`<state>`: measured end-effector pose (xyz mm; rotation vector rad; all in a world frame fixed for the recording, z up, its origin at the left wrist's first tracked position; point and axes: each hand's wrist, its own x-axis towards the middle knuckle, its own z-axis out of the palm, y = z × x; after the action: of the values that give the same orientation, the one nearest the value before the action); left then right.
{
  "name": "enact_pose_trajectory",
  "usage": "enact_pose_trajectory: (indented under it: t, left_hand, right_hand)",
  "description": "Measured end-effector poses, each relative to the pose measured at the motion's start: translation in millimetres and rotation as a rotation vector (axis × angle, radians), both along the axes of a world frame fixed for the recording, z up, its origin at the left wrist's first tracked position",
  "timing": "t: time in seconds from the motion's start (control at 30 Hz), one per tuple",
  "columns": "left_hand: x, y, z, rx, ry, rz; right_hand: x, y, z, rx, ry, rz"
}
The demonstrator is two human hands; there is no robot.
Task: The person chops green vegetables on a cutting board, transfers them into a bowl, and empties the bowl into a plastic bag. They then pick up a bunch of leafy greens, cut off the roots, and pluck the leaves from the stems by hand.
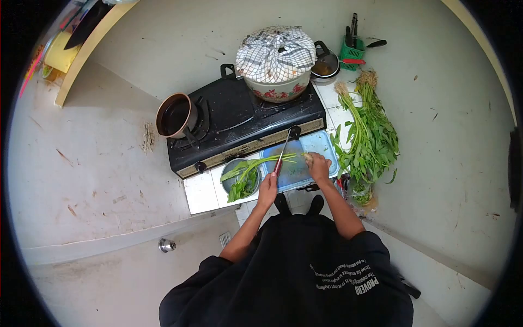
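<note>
My left hand (267, 188) is closed around the dark red handle of a knife (278, 165). Its blade points away from me and crosses several green stalks of what looks like water spinach (251, 165). At the pale root end of those stalks, my right hand (318, 167) grips them with bent fingers. Under the knife and stalks lies a light blue plastic tray (325, 143) with small green scraps on it. The leafy ends hang over a round metal bowl (224, 182) left of the tray, with more leaves inside.
Behind the tray stands a black two-burner stove (218, 109). It carries a brown saucepan (175, 115) and a floral pot (277, 92) whose lid is wrapped in checked cloth. A big bunch of rooted greens (371, 131) lies at right, near a green utensil basket (351, 52).
</note>
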<state>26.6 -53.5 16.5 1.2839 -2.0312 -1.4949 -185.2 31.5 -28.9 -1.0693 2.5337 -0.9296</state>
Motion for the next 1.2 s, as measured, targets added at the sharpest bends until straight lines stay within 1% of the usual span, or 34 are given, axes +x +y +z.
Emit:
enact_pose_trajectory:
  t: [0.03,0.07,0.17,0.2,0.27,0.37,0.4,0.5,0.6,0.63,0.7,0.77,0.8,0.83,0.9,1.0,1.1,1.17,1.2]
  left_hand:
    - [2.1,-2.1,-2.7,0.006,-0.021,-0.006]
    - [3.7,-2.7,-5.6,0.018,-0.043,-0.01]
    - [3.7,3.3,-12.9,-0.097,0.014,0.002]
    - [3.1,2.5,-9.2,-0.055,-0.028,-0.044]
    - [-3.3,6.5,4.0,-0.057,-0.055,-0.1]
    - [-13.9,9.6,-6.0,-0.011,-0.065,-0.173]
    - [-18.3,11.3,-7.7,-0.003,-0.083,-0.2]
    - [-33.9,18.7,-0.1,-0.006,-0.096,-0.259]
    - [-50.3,28.2,4.8,-0.031,-0.038,-0.294]
    - [-54.7,29.8,5.2,-0.042,-0.011,-0.3]
    - [-62.3,30.3,10.9,-0.044,-0.054,-0.341]
    - [-69.1,31.4,21.9,-0.07,-0.052,-0.372]
    - [-69.8,29.3,17.2,-0.068,-0.07,-0.375]
    - [-71.1,29.0,16.9,-0.072,-0.065,-0.371]
    - [-72.9,30.2,16.9,-0.08,-0.056,-0.357]
    - [-69.1,31.7,16.2,-0.06,-0.076,-0.33]
    - [-54.6,34.7,-5.2,-0.133,-0.034,-0.251]
    - [-41.5,36.9,-7.9,-0.12,-0.077,-0.226]
    - [-33.5,38.9,-7.0,-0.147,-0.108,-0.22]
  right_hand:
    - [-6.1,-1.4,0.6,0.064,-0.046,0.04]
    - [-8.1,-1.6,0.7,0.054,0.019,0.025]
    - [-13.2,4.5,-1.4,-0.359,-0.426,-0.115]
    - [-11.2,14.4,-1.8,-0.399,-0.408,-0.137]
    - [-6.8,37.3,-1.0,-0.478,-0.36,-0.194]
    - [9.1,91.2,18.2,-0.485,-0.192,-0.298]
    - [15.1,110.1,29.3,-0.539,-0.291,-0.352]
    - [23.0,168.9,-5.6,-0.538,-0.222,-0.6]
    - [11.7,226.8,-20.7,-0.51,-0.325,-0.796]
    - [4.3,246.7,-36.7,-0.463,-0.268,-0.858]
    - [-16.9,279.1,-72.3,-0.369,-0.158,-0.969]
    - [-35.9,295.4,-73.0,-0.234,-0.136,-1.052]
    - [-45.5,302.5,-73.1,-0.167,-0.126,-1.089]
    - [-55.4,312.8,-85.8,-0.123,-0.093,-1.1]
    - [-72.0,328.1,-131.9,-0.032,-0.026,-1.114]
    - [-81.4,324.2,-152.8,0.13,0.043,-1.298]
    - [-73.7,314.0,-153.9,-0.079,-0.236,-1.213]
    - [-51.9,292.0,-139.7,-0.113,-0.049,-1.072]
    - [-41.5,275.9,-124.6,-0.137,0.041,-0.993]
